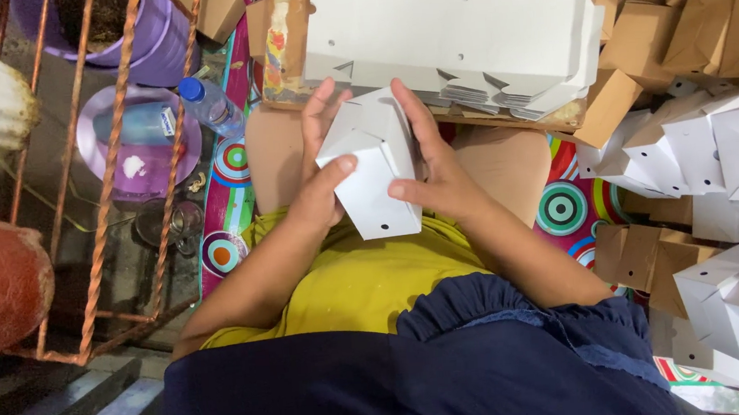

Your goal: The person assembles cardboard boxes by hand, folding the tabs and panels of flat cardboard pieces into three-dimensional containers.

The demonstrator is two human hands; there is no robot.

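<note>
A white folded paper box (371,173) with a small black hole near its lower corner is held over my lap. My left hand (322,180) grips its left side, thumb pressed on the front flap. On the right side my right hand (436,172) clasps it, thumb on the front face and fingers reaching up along the back edge. Just beyond the box, a stack of flat white box blanks (453,33) lies on a board across my knees.
Folded white boxes (713,166) and brown cardboard ones (686,21) pile up at the right. A plastic water bottle (211,106), a purple lid (140,145) and a rusty metal rack (92,209) stand at the left on a colourful circle-patterned mat (230,200).
</note>
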